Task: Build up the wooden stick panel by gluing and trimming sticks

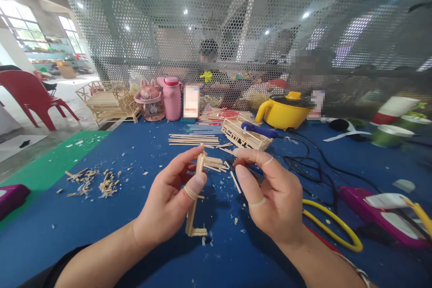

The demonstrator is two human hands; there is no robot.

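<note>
My left hand [175,189] pinches a small frame of thin wooden sticks [191,216] between thumb and fingers. The frame stands nearly upright, with short arms sticking out to the right at its top and bottom. Just right of it hovers my right hand [273,189], its fingers bent and a gap showing between thumb and index finger; I see nothing held there. Bands of tape wrap some fingers. Behind the hands lie loose wooden sticks [194,140] and a larger stick model [245,134] with a blue glue gun [259,130] on top.
Stick offcuts [110,183] lie on the blue table at left. A yellow pot [286,112], pink bottle [172,101] and phone [191,101] stand at the back, before a perforated screen [135,31]. Black cables [297,162], yellow-handled pliers [351,234] and a purple device [367,213] are at right.
</note>
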